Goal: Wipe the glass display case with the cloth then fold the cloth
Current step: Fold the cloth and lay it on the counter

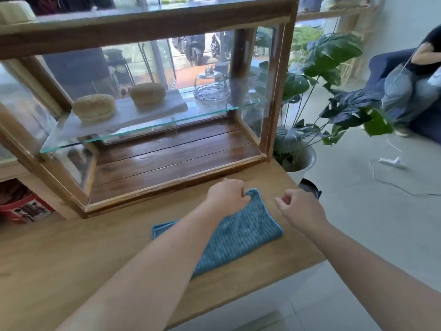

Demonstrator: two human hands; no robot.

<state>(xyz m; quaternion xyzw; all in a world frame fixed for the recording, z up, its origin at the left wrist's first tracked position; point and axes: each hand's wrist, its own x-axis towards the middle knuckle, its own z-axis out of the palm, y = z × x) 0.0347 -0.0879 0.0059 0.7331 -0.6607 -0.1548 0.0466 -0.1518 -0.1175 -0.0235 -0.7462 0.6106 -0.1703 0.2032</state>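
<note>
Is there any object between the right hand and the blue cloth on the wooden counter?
Nothing visible: the right hand hovers over bare wooden counter just beside the blue ribbed cloth. The left hand already touches its far corner.

Daylit room: pale floor (372, 225), potted plant (334, 58), blue sofa (381, 65).

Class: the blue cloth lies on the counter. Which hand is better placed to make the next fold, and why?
Probably the left hand: its fingers are on the cloth's far corner. The right hand hovers beside the cloth, off it, loosely curled and holding nothing.
</note>
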